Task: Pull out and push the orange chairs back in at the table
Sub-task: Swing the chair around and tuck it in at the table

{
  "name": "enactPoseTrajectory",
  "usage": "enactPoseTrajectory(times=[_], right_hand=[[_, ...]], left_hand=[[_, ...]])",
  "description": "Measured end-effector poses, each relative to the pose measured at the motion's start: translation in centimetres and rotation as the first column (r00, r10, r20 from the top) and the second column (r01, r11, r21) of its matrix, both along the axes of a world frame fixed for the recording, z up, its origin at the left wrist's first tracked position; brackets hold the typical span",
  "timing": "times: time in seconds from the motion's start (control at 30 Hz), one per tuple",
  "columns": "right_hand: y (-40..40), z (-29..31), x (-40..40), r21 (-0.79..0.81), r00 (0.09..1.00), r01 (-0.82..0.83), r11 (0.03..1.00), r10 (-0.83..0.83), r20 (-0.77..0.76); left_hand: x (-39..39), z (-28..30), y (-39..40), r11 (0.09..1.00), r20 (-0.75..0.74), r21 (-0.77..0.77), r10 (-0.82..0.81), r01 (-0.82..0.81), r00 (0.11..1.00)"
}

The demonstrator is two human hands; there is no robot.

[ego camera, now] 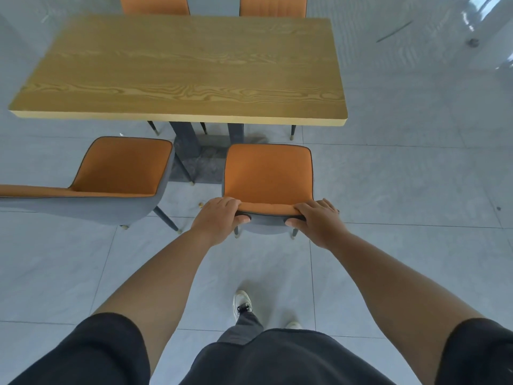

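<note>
An orange chair with a grey back (268, 175) stands clear of the wooden table (180, 68), its seat fully out from under the near edge. My left hand (219, 219) grips the left end of its backrest top, and my right hand (316, 220) grips the right end. A second orange chair (122, 169) stands to the left, also out from the table and turned slightly. Two more orange chairs (155, 4) (273, 5) show their backs at the table's far side.
Grey tiled floor surrounds the table, with open floor to the right and behind me. The table's dark pedestal base (194, 151) stands between the two near chairs. My feet in white shoes (243, 302) are just behind the held chair.
</note>
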State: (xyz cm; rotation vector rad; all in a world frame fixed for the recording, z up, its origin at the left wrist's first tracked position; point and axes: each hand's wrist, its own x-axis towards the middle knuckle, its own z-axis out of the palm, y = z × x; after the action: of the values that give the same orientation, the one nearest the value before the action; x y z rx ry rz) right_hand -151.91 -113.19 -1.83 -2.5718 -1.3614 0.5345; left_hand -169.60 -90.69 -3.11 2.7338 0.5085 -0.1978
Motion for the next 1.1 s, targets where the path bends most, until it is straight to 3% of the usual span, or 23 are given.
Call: enactPoseTrajectory(times=[0.5, 1.1], right_hand=[[-0.2, 0.6, -0.6, -0.062, 1.000, 0.007, 0.998, -0.006, 0.013], [-0.2, 0.7, -1.8, -0.135, 0.995, 0.089, 0.987, -0.081, 0.060]], left_hand=[[-0.3, -0.1, 0.0, 0.995, 0.035, 0.035, -0.095, 0.094, 0.995], [-0.6, 0.1, -0.7, 0.995, 0.034, 0.086, -0.051, 0.048, 0.998]])
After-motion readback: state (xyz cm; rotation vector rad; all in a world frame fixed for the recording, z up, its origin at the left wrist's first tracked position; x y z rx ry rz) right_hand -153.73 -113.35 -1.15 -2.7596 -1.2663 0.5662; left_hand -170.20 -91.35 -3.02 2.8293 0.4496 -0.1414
